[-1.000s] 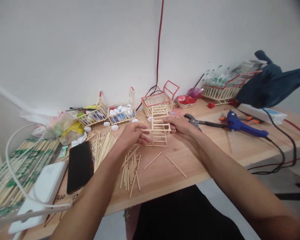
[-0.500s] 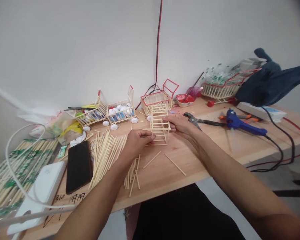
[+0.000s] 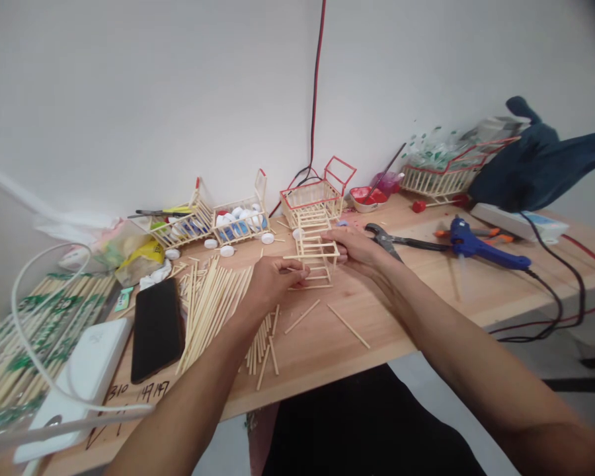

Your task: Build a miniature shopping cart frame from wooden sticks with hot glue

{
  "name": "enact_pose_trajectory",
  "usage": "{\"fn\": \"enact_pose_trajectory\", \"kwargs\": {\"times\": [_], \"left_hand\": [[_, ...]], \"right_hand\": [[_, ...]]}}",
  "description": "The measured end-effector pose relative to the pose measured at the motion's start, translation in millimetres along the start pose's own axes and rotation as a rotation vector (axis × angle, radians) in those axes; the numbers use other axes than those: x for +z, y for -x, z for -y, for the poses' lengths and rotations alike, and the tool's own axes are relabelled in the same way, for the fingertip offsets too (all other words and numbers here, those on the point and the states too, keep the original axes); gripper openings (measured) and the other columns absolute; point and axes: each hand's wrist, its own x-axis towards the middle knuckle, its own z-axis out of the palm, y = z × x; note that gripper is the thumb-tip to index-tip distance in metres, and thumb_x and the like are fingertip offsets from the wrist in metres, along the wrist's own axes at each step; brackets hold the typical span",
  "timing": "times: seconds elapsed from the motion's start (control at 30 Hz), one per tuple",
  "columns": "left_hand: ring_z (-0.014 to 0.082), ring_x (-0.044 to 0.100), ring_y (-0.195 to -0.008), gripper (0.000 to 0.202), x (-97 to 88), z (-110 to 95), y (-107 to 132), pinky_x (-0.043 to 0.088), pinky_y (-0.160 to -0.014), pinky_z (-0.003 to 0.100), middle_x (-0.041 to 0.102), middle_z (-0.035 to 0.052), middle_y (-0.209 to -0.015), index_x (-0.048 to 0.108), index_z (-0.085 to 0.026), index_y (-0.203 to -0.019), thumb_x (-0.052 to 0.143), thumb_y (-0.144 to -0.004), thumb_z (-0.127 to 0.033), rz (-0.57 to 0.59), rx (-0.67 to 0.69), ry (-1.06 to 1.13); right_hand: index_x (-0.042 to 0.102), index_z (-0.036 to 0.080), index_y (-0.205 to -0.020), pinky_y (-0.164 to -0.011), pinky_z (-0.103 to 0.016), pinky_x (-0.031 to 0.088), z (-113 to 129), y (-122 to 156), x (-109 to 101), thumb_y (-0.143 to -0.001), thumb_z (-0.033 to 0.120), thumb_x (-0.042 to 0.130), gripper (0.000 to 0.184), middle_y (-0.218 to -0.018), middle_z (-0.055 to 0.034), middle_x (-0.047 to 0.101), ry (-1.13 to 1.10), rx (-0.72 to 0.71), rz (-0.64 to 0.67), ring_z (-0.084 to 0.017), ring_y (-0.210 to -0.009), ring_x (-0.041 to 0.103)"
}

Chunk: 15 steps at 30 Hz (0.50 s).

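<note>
A small open frame of thin wooden sticks [image 3: 319, 249] stands on the table in front of me, with ladder-like rungs along it. My right hand [image 3: 353, 246] grips its right side, fingers closed around the edge. At the left side of the frame, my left hand [image 3: 276, 276] is closed in a pinch on what looks like a thin wooden stick, mostly hidden by the fingers. One stick crosses the near top of the frame and juts out above my left fingers. Loose sticks [image 3: 348, 325] lie nearby, and a pile of sticks [image 3: 213, 311] is under my left forearm.
Miniature stick carts [image 3: 240, 221] line the wall, some holding white and blue pieces. Rightward lie pincers [image 3: 406, 242] and a blue glue gun [image 3: 486, 248] with its cord. A red paint tray [image 3: 369, 198] sits behind. Leftward are a phone [image 3: 157, 330], a white power bank [image 3: 74, 390] and bundled sticks.
Almost nothing differs. Both hands keep their places on the frame and the stick; the whole view has shifted very slightly.
</note>
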Motion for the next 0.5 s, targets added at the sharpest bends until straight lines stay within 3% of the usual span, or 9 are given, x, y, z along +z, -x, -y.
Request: {"fn": "enact_pose_trajectory", "kwargs": {"times": [0.17,0.5], "left_hand": [[0.0137,0.067,-0.065,0.016,-1.3,3.9,0.0,0.055,-0.067,0.024,0.074,0.0046,-0.082,0.075,-0.014,-0.076,0.074,-0.068,-0.029,0.017,0.038,-0.038],[0.0165,0.069,-0.07,0.018,-1.4,4.4,1.4,0.057,-0.071,0.027,0.074,0.0047,-0.084,0.076,-0.016,-0.078,0.072,-0.07,-0.032,0.03,0.087,-0.066]], "right_hand": [[0.037,0.019,-0.056,-0.036,-0.016,0.014,-1.6,-0.9,1.4,-0.069,0.028,0.071,0.037,-0.042,0.0112,0.025,-0.008,-0.004,-0.011,-0.002,-0.039,0.018],[0.037,0.019,-0.056,-0.036,-0.016,0.013,-3.5,-2.1,2.8,-0.067,0.029,0.072,0.038,-0.044,0.0113,0.025,-0.018,-0.001,-0.024,-0.002,-0.039,0.017]]}}
